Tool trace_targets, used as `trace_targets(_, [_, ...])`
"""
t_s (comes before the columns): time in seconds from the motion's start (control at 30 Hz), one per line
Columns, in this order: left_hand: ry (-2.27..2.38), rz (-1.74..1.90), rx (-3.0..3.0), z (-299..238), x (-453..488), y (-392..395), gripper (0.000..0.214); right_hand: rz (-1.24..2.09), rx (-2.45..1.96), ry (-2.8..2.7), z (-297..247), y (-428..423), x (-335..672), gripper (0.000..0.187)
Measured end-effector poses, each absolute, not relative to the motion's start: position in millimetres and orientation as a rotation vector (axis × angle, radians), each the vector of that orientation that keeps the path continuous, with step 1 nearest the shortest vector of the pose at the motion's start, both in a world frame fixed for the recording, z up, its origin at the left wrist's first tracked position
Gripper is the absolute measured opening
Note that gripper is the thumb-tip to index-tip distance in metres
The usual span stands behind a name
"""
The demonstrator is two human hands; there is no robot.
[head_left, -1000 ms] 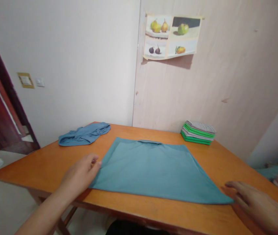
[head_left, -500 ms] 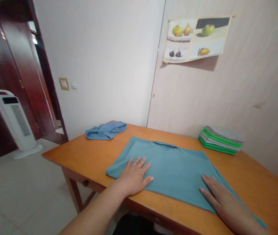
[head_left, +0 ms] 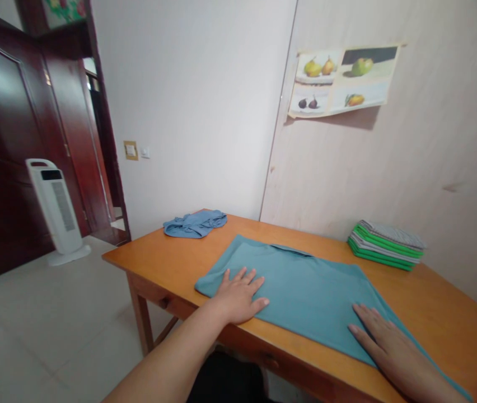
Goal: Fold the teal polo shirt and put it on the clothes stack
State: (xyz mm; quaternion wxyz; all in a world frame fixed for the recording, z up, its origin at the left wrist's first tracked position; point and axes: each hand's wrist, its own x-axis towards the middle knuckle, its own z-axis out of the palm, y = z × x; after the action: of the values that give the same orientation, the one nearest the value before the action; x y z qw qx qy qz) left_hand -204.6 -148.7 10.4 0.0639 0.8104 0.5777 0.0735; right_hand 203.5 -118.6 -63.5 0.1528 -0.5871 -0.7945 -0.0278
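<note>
A teal shirt [head_left: 301, 291] lies spread flat on the wooden table, with a neck-like opening along its far edge. My left hand [head_left: 241, 296] rests palm down on the near left part of the cloth, fingers spread. On the right part, my right hand [head_left: 379, 336] lies flat with its thumb apart from the fingers. Neither hand grips anything. The shirt's near right corner runs under and past my right forearm.
A crumpled blue garment [head_left: 196, 224] lies at the table's [head_left: 150, 260] far left corner. A stack of folded green and grey cloths [head_left: 385, 246] sits at the back right, by the wall. A white tower fan [head_left: 60, 212] stands on the floor to the left.
My view has turned slightly left and up, so everything appears shifted to the right. Both hands stay in about the same spots on the shirt.
</note>
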Motion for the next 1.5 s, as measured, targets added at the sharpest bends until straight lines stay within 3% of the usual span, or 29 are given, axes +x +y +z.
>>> trace_targets(0.47, [1.659, 0.123, 2.437, 25, -217, -154, 0.071, 0.114, -1.764, -2.256, -38, -147, 187, 0.077])
trace_targets(0.63, [1.643, 0.204, 2.514, 42, -212, -118, 0.057, 0.319, -1.712, -2.244, -5, -124, 185, 0.069])
trace_targets(0.83, [1.596, 0.377, 2.622, 56, -169, -47, 0.050, 0.328, -1.620, -2.172, 29, -68, 162, 0.062])
trace_targets(1.13, [1.618, 0.313, 2.596, 29, -116, 9, 0.079, 0.288, -1.615, -2.153, 37, 17, 136, 0.059])
trace_targets(1.5, [1.538, 0.267, 2.558, 2, -120, 6, 0.079, 0.192, -1.622, -2.327, -3, 36, 76, 0.068])
